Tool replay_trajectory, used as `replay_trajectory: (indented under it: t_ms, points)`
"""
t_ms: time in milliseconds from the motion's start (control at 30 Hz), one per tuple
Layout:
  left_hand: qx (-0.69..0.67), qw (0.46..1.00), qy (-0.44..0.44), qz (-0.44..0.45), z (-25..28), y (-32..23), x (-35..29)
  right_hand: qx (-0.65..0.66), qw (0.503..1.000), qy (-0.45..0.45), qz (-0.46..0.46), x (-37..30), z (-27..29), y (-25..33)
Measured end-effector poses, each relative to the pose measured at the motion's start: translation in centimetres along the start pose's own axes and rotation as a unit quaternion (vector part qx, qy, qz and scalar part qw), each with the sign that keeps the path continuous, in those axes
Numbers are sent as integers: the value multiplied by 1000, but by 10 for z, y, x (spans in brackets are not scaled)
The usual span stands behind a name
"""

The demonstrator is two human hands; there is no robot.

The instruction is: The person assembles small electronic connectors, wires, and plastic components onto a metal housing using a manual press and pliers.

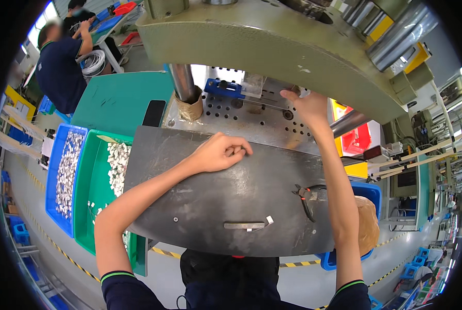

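Block (231, 91) is looking stiff, sides probably graspable; left grip (221, 153) is resting loosely closed, right grip (309, 106) being too hidden to tell

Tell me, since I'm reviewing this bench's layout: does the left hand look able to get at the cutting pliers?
Probably yes: the left hand and the pliers share the dark board, with nothing visible between them, though the right forearm crosses close by.

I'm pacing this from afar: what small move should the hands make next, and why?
Probably ease the right hand back toward the dark board: it is over the metal plate, close to the green press, while the left hand is on the board.
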State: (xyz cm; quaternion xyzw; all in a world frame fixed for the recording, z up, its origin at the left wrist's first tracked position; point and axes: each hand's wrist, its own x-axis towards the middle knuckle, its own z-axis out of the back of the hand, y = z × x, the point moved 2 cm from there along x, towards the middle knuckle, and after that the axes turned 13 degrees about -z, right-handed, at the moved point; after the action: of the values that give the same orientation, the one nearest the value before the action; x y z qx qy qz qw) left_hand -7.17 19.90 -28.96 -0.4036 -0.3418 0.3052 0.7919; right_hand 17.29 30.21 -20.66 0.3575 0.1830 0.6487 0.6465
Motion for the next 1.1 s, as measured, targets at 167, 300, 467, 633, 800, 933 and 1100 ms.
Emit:
replay_trajectory:
  t_ms: [167, 300, 467, 633, 800, 933, 1100]
  points:
    - [32, 999, 12, -7, 0, -1, 3, 30, 987, -26, 155, 29, -15, -18]
    - [32, 999, -11, -15, 4, -5, 0, 296, 951, 85, 29, 53, -34, -18]
    - [49, 999, 7, -11, 3, -9, 0, 138, 986, 94, 27, 80, -40, -39]
    - [85, 996, 26, -2, -3, -5, -3, 88, 992, 76, 55, 76, -43, -24]
    - [144, 987, 59, -28, -3, -12, 0, -134, 974, -22, 180, 31, -15, -7]
    - [78, 994, 20, 74, -8, -98, -43, 0, 965, -65, 256, -65, 29, 9]
    - [-109, 954, 207, 188, -23, -150, -187, 113, 799, 585, 81, -271, 91, -29]
